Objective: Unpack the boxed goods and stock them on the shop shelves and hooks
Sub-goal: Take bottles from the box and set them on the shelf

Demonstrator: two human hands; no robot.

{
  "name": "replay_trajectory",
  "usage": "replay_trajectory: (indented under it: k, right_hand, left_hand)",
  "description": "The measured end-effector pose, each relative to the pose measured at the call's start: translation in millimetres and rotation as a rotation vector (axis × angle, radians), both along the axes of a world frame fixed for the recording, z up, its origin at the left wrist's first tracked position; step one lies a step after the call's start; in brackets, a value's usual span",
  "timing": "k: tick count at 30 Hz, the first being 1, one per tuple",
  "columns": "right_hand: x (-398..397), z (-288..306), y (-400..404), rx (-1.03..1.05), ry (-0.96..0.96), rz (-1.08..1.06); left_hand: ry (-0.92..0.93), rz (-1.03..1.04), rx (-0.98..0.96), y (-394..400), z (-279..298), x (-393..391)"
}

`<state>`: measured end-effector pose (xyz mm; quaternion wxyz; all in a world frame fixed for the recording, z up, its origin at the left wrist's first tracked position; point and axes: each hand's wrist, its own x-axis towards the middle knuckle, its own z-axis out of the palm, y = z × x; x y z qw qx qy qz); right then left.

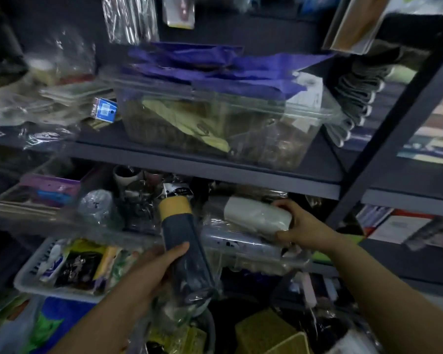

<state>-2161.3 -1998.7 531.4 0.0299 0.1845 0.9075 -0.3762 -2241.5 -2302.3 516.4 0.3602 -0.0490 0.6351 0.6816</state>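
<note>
Clear bin (253, 139) above; basket (26, 279) left of wrapped bottle (187, 256).

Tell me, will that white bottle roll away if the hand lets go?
Probably it could. The white bottle is round and lies on its side on crinkly plastic packets, so it may roll. Its clear wrapper looks slippery. The right hand holds its end, which likely steadies it.

This is a shop. Dark metal shelves (205, 172) are packed with small things in plastic wrap. Packets (178, 11) hang at the top, and a white basket (59, 290) of goods sits near left.
</note>
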Motion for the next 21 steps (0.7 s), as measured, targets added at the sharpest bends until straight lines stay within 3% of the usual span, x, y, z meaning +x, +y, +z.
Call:
replay_trajectory:
  k: [3,8,11,15,16,18,21]
  right_hand:
    - [-34,-16,16,0.085,0.011,-0.04]
    - [-60,-38,31,0.368,-0.237,-0.107]
    - [-67,-49,33,0.575,-0.233,-0.083]
    - [-64,-47,18,0.671,-0.227,-0.162]
    - [-60,-43,10,0.643,-0.125,-0.167]
    - [-46,-27,-14,0.361,0.089,-0.169]
    - [-26,-5,-44,-0.004,0.029,0.082]
  left_hand:
    - [-0.033,0.025,-0.004,12,-5,-8]
    - [-0.063,0.039,0.004,20,-14,-17]
    - [-0.088,0.045,0.032,26,-17,-17]
    - [-0.104,0.059,0.072,39,-19,-12]
    - [-0.1,0.044,0.093,43,-19,-10]
    - [-0.077,0.042,0.116,54,-20,-4]
    - [-0.101,0.1,0.114,77,-20,6]
